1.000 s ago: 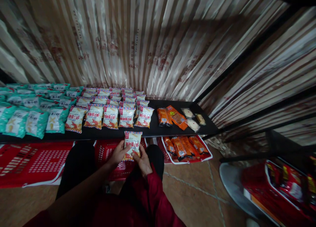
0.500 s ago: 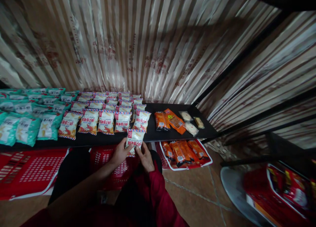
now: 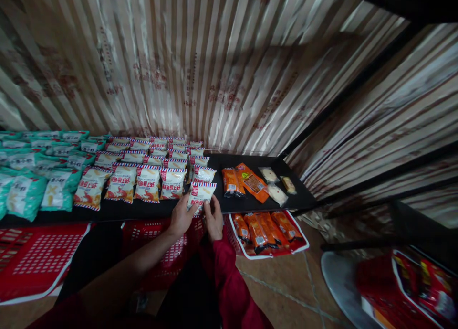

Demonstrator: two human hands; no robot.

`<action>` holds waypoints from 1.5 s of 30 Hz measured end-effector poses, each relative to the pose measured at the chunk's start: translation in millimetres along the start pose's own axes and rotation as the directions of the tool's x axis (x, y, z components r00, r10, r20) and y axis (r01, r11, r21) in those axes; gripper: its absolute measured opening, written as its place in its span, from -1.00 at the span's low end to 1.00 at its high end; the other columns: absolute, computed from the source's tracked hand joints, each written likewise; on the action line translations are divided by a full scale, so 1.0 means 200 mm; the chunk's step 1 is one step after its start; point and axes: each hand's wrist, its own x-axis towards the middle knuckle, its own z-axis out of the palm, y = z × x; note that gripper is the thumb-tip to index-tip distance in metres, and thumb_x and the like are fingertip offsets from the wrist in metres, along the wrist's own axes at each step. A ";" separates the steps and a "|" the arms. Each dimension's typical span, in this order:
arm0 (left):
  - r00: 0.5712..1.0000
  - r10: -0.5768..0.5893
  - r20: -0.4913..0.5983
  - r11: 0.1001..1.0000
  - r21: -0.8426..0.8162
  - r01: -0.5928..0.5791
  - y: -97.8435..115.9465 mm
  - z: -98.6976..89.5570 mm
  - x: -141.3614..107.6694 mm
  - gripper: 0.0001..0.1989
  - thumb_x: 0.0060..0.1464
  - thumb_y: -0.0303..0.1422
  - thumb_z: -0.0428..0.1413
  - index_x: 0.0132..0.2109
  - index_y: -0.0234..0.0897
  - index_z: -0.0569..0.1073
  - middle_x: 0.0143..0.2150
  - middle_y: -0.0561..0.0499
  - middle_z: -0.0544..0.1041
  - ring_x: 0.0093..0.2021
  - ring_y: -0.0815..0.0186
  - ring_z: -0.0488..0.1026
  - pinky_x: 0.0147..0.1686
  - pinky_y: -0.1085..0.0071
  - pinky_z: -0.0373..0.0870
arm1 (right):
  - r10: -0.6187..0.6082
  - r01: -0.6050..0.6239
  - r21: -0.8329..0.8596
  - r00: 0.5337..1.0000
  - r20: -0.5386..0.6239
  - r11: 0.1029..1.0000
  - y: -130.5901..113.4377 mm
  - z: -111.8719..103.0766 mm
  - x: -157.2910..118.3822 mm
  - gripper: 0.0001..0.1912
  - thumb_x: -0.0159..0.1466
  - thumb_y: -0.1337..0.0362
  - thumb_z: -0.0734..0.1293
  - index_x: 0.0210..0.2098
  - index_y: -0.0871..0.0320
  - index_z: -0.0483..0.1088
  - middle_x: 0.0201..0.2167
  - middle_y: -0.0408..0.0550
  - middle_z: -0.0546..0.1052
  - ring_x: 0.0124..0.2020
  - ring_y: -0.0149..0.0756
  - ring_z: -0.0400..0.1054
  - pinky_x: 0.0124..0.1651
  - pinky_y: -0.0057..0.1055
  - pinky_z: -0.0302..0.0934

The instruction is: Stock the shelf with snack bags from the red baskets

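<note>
A white snack bag with a striped top edge is held upright between my two hands at the shelf's front edge. My left hand grips its left side, and my right hand pinches its lower right side. Just behind it stands a similar bag, partly covered by the held one. Rows of matching white bags stand to the left on the black shelf. Teal bags fill the shelf's far left.
Orange packets and small clear-wrapped pieces lie on the shelf's right part. Below are a basket of orange packets and red baskets. A dark metal frame rises at right before a striped curtain.
Both hands and the held bag have moved slightly up and right, closer to the bag standing behind. The shelf's front edge appears a little lower in view.
</note>
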 end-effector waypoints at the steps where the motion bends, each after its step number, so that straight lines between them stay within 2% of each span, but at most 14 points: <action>1: 1.000 0.024 0.007 0.999 0.036 -0.025 0.00 0.01 0.01 -0.67 0.04 -0.31 0.09 -0.01 -0.22 0.42 -0.11 -0.09 0.51 -0.08 0.16 0.45 -0.04 0.26 0.34 | -0.007 0.007 -0.006 1.000 -0.003 1.000 0.00 0.00 0.01 -0.34 0.16 -0.04 0.30 0.16 0.15 0.25 0.14 0.05 0.37 0.12 -0.16 0.26 0.15 -0.27 0.14; 7: 0.980 0.196 -0.019 0.964 0.185 -0.189 -0.03 0.08 0.08 -0.65 0.10 -0.28 0.05 0.03 -0.27 0.38 0.00 -0.15 0.43 0.04 0.14 0.38 0.07 0.19 0.31 | -0.005 0.003 -0.075 1.000 -0.027 0.997 0.01 -0.02 0.10 -0.28 0.10 -0.04 0.35 0.18 0.13 0.23 0.11 0.02 0.40 0.14 -0.14 0.23 0.20 -0.24 0.06; 12: 0.966 0.250 -0.058 0.929 0.294 -0.223 -0.06 0.10 0.10 -0.61 0.10 -0.25 0.07 0.08 -0.25 0.37 0.10 -0.17 0.36 0.12 0.11 0.32 0.13 0.17 0.27 | 0.011 -0.013 -0.085 1.000 -0.023 0.996 0.02 -0.02 0.14 -0.30 0.09 -0.05 0.35 0.15 0.13 0.27 0.08 0.01 0.43 0.12 -0.15 0.25 0.20 -0.23 0.05; 19: 0.976 0.218 -0.011 0.933 0.295 -0.205 -0.10 0.13 0.11 -0.51 0.13 -0.24 0.00 0.17 -0.34 0.27 0.28 -0.25 0.19 0.27 0.05 0.15 0.21 0.09 0.15 | 0.042 -0.042 -0.026 0.999 -0.021 0.999 -0.01 0.02 0.13 -0.40 0.11 -0.08 0.31 0.06 0.11 0.30 -0.05 -0.03 0.50 -0.04 -0.19 0.36 0.06 -0.29 0.19; 26: 0.983 0.185 -0.002 0.947 0.269 -0.178 -0.14 0.17 0.11 -0.53 0.10 -0.32 -0.03 0.16 -0.35 0.26 0.21 -0.27 0.30 0.22 0.07 0.23 0.19 0.09 0.19 | 0.060 -0.062 0.044 0.997 0.042 0.997 0.00 0.03 0.14 -0.40 0.14 -0.06 0.29 0.09 0.06 0.22 -0.09 -0.06 0.52 -0.09 -0.21 0.39 -0.01 -0.30 0.25; 32: 0.984 0.177 -0.034 0.955 0.246 -0.163 -0.15 0.18 0.14 -0.50 0.11 -0.32 -0.04 0.20 -0.35 0.21 0.19 -0.27 0.33 0.22 0.08 0.25 0.18 0.11 0.20 | 0.031 -0.031 0.018 0.999 0.014 0.999 0.05 0.04 0.18 -0.43 0.15 -0.05 0.28 0.09 0.03 0.24 -0.02 -0.07 0.50 -0.05 -0.22 0.38 -0.02 -0.34 0.24; 38: 0.983 0.178 -0.048 0.945 0.286 -0.157 -0.16 0.19 0.18 -0.51 0.12 -0.32 -0.04 0.19 -0.39 0.21 0.17 -0.28 0.34 0.18 0.07 0.29 0.15 0.09 0.24 | -0.018 0.018 -0.058 1.000 0.004 0.998 0.01 0.07 0.21 -0.43 0.17 -0.08 0.25 0.07 0.11 0.25 -0.05 -0.01 0.50 -0.10 -0.22 0.39 -0.01 -0.30 0.23; 45: 0.969 0.228 -0.094 0.925 0.331 -0.186 -0.18 0.23 0.21 -0.53 0.14 -0.33 -0.06 0.17 -0.42 0.19 0.14 -0.30 0.36 0.18 0.09 0.31 0.14 0.11 0.27 | -0.015 0.015 -0.040 1.000 -0.010 0.999 0.02 0.08 0.25 -0.41 0.16 -0.09 0.26 0.05 0.14 0.26 -0.07 0.02 0.50 -0.13 -0.22 0.40 -0.06 -0.32 0.27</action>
